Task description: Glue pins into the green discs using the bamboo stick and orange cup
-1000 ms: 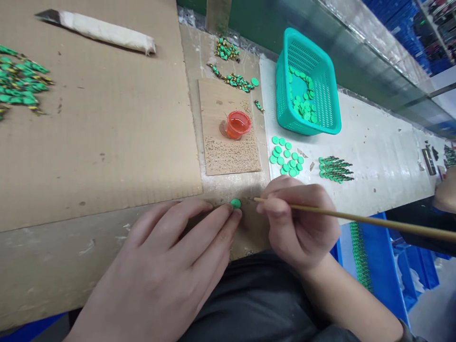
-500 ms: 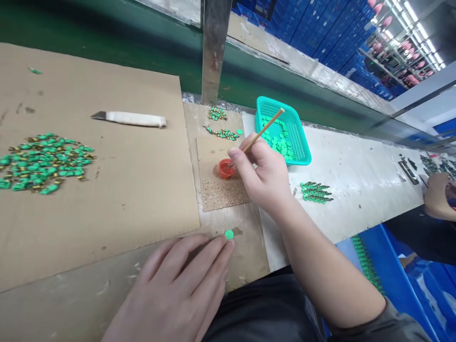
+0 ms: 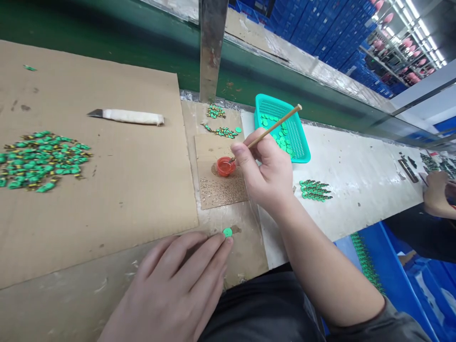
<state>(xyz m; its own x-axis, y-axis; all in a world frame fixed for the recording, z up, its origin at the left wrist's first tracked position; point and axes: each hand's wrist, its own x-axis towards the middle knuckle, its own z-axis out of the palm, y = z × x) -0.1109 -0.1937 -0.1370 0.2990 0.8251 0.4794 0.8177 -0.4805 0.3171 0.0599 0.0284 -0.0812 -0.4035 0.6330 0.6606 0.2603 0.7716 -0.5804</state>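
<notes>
My right hand is closed in a pinch around a thin wooden stick, which slants up to the right. Its dark lower tip is at the right rim of a small red cup. The cup stands on a brown cardboard square strewn with tiny specks. Lower down, the fingertips of my left hand hold the near edge of a small round green disc on the table. The left thumb is hidden beneath the hand.
A green basket of discs stands behind my right hand. Piles of small green pieces and a knife with a wrapped handle lie on cardboard at left. Several green pieces lie in rows at right. Another person's hand is at far right.
The stick's tip has come from inside the red cup to its rim, and the stick leans further right. My left hand stays at the disc.
</notes>
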